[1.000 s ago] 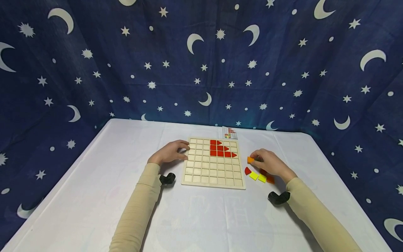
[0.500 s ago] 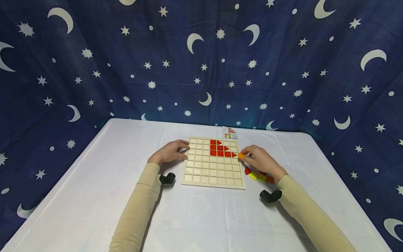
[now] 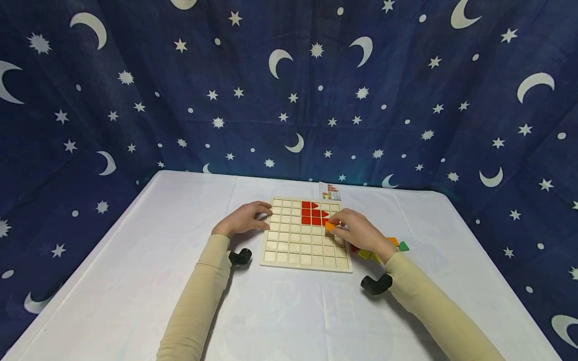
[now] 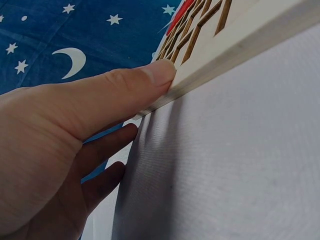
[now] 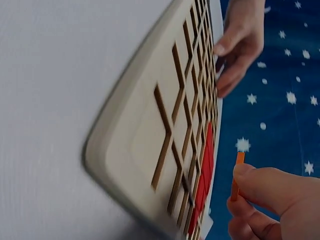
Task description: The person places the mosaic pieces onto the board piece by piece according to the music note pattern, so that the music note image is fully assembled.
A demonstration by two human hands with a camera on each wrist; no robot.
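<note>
Pale matt wooden grid board (image 3: pixel 298 240) on smooth white woven tablecloth (image 3: pixel 135 250)

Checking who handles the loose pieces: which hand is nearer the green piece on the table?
Right. The right hand is just left of the green piece; the left hand is across the board.

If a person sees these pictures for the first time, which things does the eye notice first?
First, the wooden grid board at the middle of the white table, with red pieces filling cells near its far edge. Next, the right hand pinching an orange piece above the board, while the left hand rests on the board's left edge.
</note>
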